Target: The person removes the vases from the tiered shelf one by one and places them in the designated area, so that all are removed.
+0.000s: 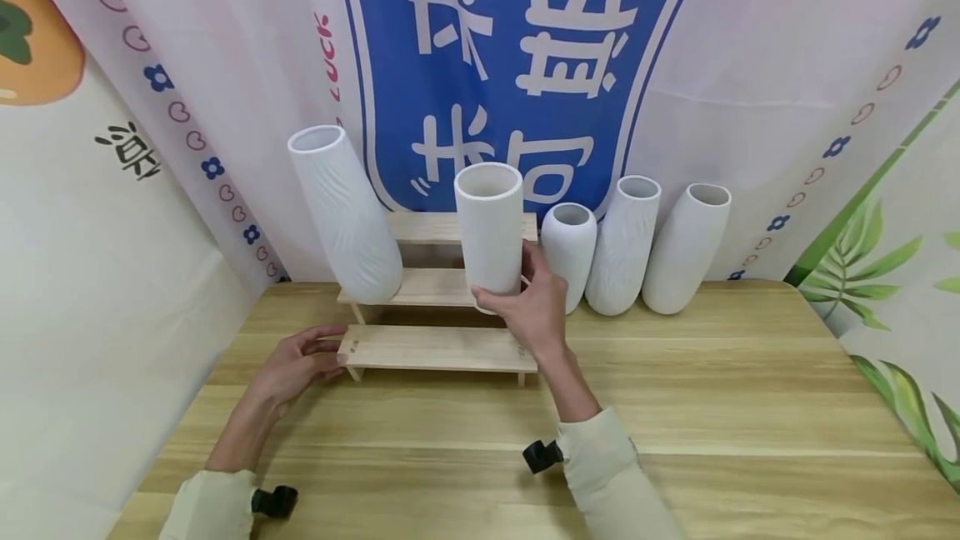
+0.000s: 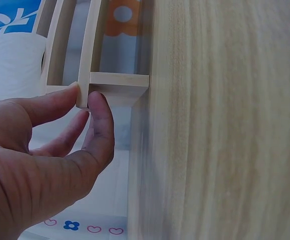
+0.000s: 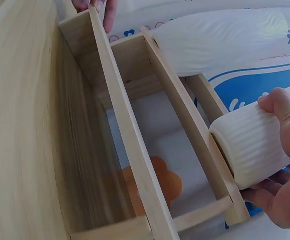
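One vase (image 1: 348, 219) stands on the middle shelf (image 1: 431, 288) of the stand (image 1: 423, 227); a second vase (image 1: 489, 236) — pinched in the right hand's (image 1: 536, 307) grip — is at its right end, contact unclear. Three other vases (image 1: 622, 248) remain on the tabletop (image 1: 712, 407). Left hand (image 1: 296, 369) pinches the bottom shelf (image 1: 438, 348). Five vases, one stand.

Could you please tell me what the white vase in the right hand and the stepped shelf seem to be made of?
White vase: probably ceramic with a matt finish; its ribbed surface shows only soft shading and no sharp shine, though coated plastic cannot be excluded.
Stepped shelf: pale wood, seemingly unvarnished; fine grain lines show on its dull surface.
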Available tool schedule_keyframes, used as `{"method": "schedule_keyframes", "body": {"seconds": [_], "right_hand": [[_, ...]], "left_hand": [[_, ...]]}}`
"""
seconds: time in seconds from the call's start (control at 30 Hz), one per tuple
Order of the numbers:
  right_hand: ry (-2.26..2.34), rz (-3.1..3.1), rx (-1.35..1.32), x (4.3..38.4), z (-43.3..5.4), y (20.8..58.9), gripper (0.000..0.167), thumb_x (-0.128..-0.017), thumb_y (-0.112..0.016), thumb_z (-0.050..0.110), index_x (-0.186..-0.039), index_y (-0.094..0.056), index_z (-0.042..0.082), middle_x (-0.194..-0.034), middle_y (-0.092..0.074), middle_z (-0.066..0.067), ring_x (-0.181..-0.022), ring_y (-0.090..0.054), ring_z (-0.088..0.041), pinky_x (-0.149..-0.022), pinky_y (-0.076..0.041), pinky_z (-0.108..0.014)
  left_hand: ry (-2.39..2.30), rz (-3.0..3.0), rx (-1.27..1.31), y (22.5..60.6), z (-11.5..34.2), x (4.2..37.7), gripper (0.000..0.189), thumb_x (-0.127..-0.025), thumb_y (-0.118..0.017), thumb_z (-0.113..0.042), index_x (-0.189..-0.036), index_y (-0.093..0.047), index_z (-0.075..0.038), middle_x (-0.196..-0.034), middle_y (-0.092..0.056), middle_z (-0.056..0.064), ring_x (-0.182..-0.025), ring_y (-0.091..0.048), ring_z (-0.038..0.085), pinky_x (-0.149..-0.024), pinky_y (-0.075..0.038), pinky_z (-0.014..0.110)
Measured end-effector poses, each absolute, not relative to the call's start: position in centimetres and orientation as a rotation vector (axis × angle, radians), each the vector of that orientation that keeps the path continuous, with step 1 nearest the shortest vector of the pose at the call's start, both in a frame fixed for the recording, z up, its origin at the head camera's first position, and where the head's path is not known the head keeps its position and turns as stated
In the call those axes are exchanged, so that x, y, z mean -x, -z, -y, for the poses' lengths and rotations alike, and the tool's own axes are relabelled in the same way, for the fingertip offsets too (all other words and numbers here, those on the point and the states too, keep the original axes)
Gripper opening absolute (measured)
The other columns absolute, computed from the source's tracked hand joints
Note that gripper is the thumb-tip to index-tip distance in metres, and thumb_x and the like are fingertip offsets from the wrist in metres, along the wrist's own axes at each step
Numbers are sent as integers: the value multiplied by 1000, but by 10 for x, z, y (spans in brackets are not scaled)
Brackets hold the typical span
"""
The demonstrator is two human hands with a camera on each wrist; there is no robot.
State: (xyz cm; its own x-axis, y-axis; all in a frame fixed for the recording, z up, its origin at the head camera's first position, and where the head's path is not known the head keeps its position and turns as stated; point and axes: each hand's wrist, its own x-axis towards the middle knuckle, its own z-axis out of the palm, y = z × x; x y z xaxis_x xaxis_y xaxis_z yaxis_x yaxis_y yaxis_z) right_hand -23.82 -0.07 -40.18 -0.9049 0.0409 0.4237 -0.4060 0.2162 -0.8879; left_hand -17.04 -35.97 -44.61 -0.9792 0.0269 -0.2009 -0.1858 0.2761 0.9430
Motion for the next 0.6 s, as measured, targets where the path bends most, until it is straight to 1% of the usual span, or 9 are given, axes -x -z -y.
{"method": "schedule_keyframes", "body": {"seconds": [0.33, 0.6], "right_hand": [[-1738, 2096, -245, 237, -27, 401, 84, -74, -99, 11, -147, -58, 10, -141, -70, -16, -129, -69, -35, -110, -59, -56], [-1691, 2095, -176, 235, -53, 398, 82, -70, -99, 9, -142, -59, 3, -135, -72, -20, -124, -71, -37, -105, -62, -55]], "left_hand": [[-1781, -2362, 151, 449, 358, 172, 65, -103, -67, -3, -161, -37, 9, -154, -47, 40, -105, -69, 5, -95, -65, 25], [-1787, -2366, 134, 449, 360, 171, 64, -103, -64, 0, -160, -36, 11, -154, -46, 42, -105, -69, 4, -93, -65, 23]]}}
